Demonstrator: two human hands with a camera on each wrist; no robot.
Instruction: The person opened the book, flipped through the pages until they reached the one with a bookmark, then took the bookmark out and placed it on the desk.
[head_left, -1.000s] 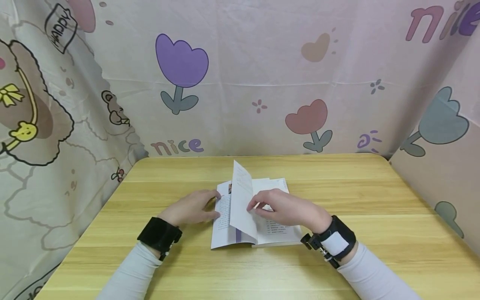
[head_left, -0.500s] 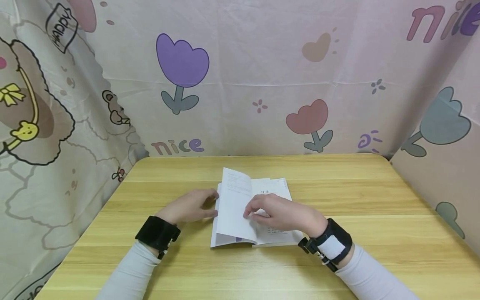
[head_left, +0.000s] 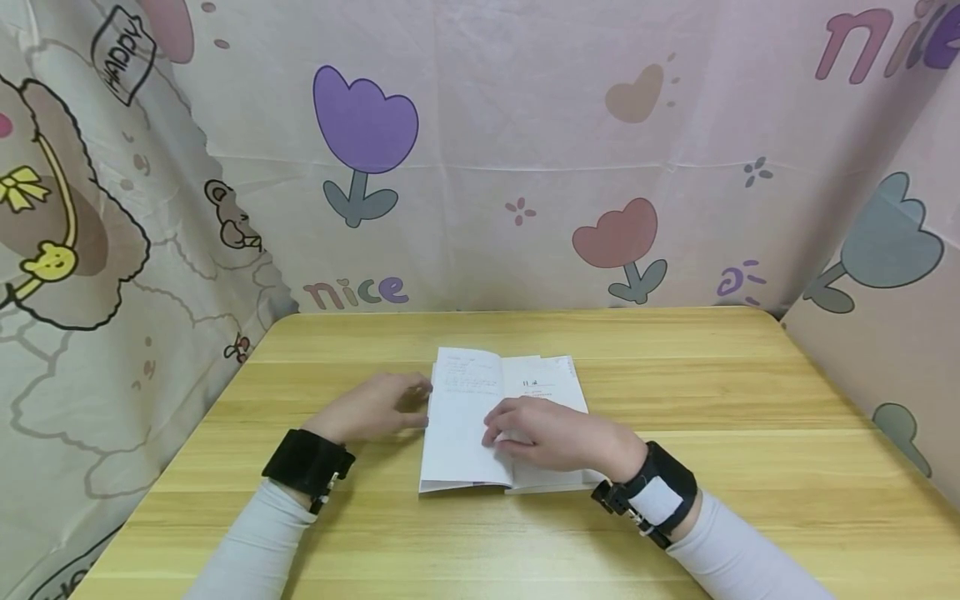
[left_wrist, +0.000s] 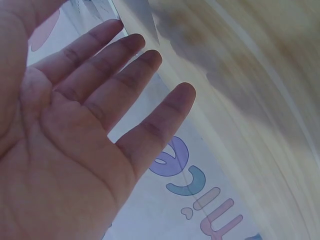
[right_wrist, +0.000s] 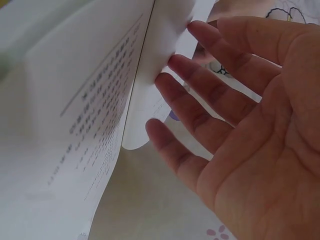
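Obscuring part of book (head_left: 459, 433), right fingers (right_wrist: 197, 117) extended, left fingers (left_wrist: 156, 125) spread, both empty; printed cloth (head_left: 480, 100) behind table (head_left: 480, 554).

One tabletop (head_left: 480, 550) carries one open book (head_left: 467, 454) of two facing pages (head_left: 468, 408) (head_left: 553, 373), with two hands (head_left: 367, 408) (head_left: 558, 435), two black wrist straps (head_left: 303, 462) (head_left: 672, 468), two pale sleeves (head_left: 251, 542) (head_left: 738, 546) and, printed on one backing cloth (head_left: 480, 108), one purple tulip (head_left: 367, 121), one whole red tulip (head_left: 618, 233) and one beige heart (head_left: 636, 93).
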